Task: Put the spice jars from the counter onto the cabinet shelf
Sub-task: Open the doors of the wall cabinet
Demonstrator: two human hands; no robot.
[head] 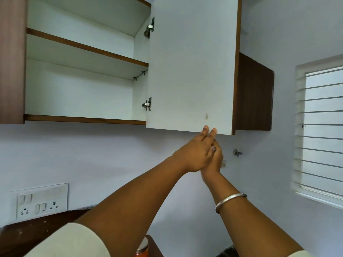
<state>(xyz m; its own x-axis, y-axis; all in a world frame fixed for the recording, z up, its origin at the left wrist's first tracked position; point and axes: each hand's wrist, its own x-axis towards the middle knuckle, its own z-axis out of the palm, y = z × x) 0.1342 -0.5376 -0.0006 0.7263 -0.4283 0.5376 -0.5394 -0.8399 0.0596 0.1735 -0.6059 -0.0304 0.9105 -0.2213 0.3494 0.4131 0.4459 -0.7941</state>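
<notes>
Overhead, the wall cabinet [79, 93] has its door [191, 67] swung wide. The left hand [194, 154] touches the door's bottom edge with straight fingers; the right hand [216, 162] is tucked behind it, grip unclear. One spice jar [143, 247] sits on the counter [37, 232] below.

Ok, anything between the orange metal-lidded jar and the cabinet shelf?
Nothing visible does. The white cabinet door stands open to the right, with the left hand and right hand at its bottom edge, and the brown-edged lower shelf is open at the front. The orange metal-lidded jar sits low, beside the left forearm.
</notes>
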